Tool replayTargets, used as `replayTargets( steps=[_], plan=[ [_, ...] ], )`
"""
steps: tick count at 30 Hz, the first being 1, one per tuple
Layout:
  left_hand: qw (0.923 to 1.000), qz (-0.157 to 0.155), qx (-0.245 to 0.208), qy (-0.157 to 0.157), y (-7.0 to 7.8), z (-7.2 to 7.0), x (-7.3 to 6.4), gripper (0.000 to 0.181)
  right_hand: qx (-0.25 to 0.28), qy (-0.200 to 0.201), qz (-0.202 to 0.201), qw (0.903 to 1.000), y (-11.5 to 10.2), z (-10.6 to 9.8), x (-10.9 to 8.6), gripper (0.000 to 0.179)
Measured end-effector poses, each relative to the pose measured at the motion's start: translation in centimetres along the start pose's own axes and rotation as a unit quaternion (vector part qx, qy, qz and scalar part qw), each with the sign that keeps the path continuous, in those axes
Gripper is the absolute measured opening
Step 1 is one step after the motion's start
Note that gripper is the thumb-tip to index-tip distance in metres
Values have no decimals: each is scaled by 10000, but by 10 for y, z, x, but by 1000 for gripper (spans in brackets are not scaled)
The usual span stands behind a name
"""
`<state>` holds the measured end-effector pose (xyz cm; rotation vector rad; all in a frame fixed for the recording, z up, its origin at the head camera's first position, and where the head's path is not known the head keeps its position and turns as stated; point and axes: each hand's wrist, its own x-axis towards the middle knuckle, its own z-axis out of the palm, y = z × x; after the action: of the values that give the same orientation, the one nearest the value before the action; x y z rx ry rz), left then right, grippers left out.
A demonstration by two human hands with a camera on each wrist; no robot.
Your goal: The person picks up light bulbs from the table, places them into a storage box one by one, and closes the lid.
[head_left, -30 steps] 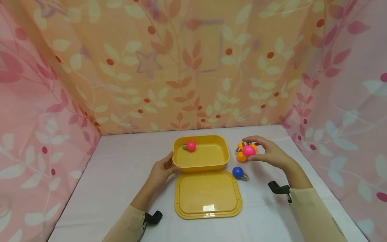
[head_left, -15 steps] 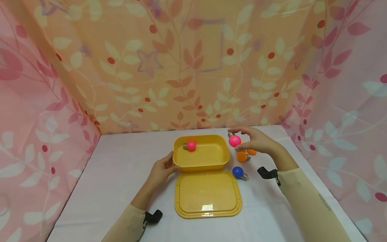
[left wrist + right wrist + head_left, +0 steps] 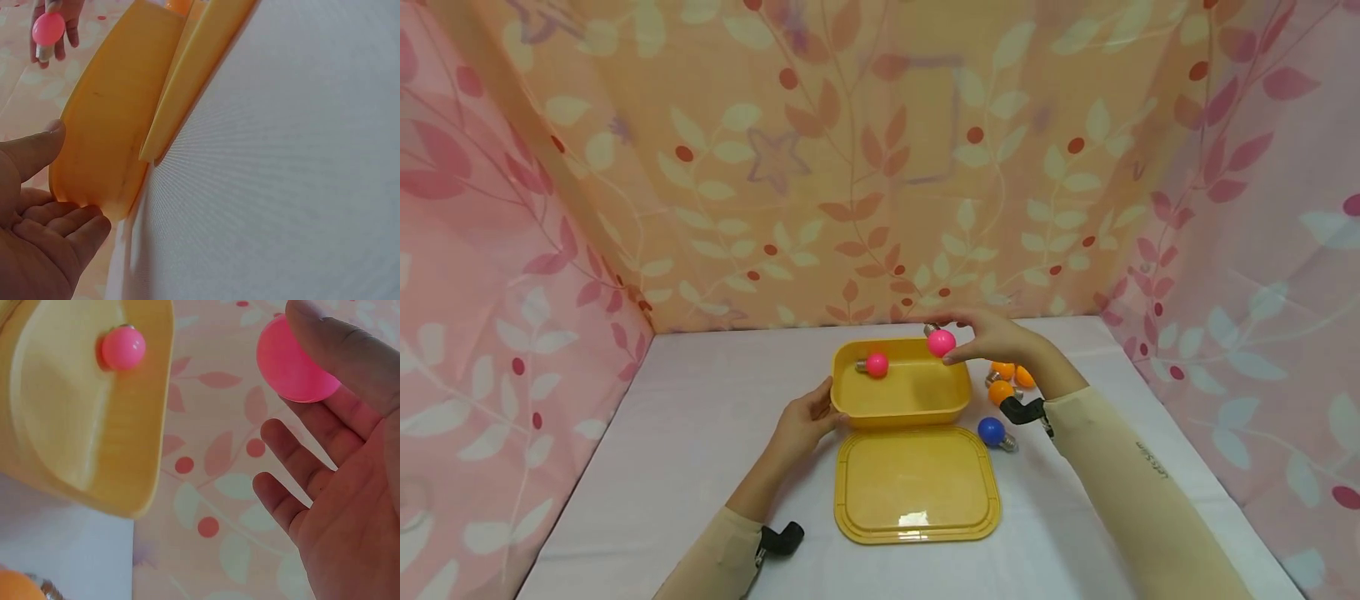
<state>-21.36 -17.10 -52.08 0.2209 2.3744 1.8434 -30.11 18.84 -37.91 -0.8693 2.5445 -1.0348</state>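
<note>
A pink light bulb [image 3: 942, 342] with a metal screw base is pinched between the thumb and fingers of my right hand [image 3: 992, 340], above the right end of the yellow box [image 3: 898, 415]. In the right wrist view the held bulb [image 3: 294, 359] is beside the box, apart from it. Inside the box, toward its left end, lies a second pink bulb [image 3: 877, 364]. My left hand [image 3: 803, 422] holds the box's left end; in the left wrist view its thumb touches the wall [image 3: 115, 106] and its fingers lie curled against the lower part.
Directly in front of the box lies its flat yellow lid [image 3: 917, 485]. Right of the box are several orange bulbs [image 3: 1001, 392], partly hidden by the right wrist camera, and a blue bulb [image 3: 991, 431]. Patterned cloth [image 3: 880, 183] closes the table [image 3: 715, 400] at the back and sides.
My right hand has lifted the pink bulb off the orange ones and carried it left over the box. The left hand stays at the box's left end.
</note>
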Motion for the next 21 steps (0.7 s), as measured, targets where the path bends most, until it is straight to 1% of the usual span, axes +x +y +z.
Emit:
replayTargets(
  steps=[3, 7, 12, 14, 18, 21],
  plan=[
    [10000, 55, 14, -5, 0, 0, -1, 86, 72, -173, -185, 9997, -1, 7, 11, 72],
    [9999, 69, 72, 14, 1, 0, -2, 85, 0, -274, -140, 9995, -4, 13, 23, 70],
    [9998, 85, 144, 63, 1, 1, -3, 86, -173, -407, -193, 9988, -9, 21, 40, 69],
    [9999, 71, 139, 54, 1, 1, -3, 85, -106, -502, -281, 9983, -10, 25, 46, 69],
    [9999, 82, 125, 31, 3, 0, -3, 85, 67, -751, -317, 9966, -12, 34, 57, 69],
    [9999, 94, 127, 22, 4, 0, -3, 85, 64, -912, -332, 9953, -11, 41, 65, 67]
  ],
)
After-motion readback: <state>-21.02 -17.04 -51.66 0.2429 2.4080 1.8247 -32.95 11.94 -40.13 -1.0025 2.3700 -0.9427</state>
